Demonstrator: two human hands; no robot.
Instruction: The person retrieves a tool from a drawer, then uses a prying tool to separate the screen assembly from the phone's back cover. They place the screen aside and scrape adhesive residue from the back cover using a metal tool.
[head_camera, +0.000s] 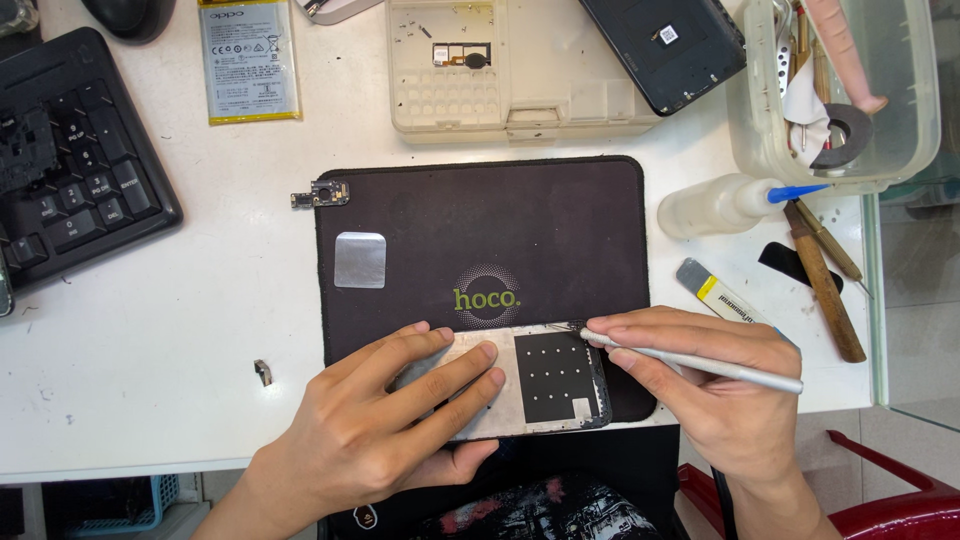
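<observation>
An opened phone frame (545, 385), silver with a black square patch, lies at the near edge of a black work mat (480, 230). My left hand (385, 420) rests flat on the frame's left half and holds it down. My right hand (710, 385) grips a slim silver tool (720, 368) like a pen. The tool's tip touches the frame's upper right corner.
On the white table lie a silver metal plate (360, 259) on the mat, a small camera module (322, 194), a flat battery (248, 60), a beige parts tray (500, 65), a dark phone back (665, 45), a squeeze bottle (720, 203), a clear tool tub (840, 95), wooden-handled tools (822, 280) and a black keyboard (70, 160).
</observation>
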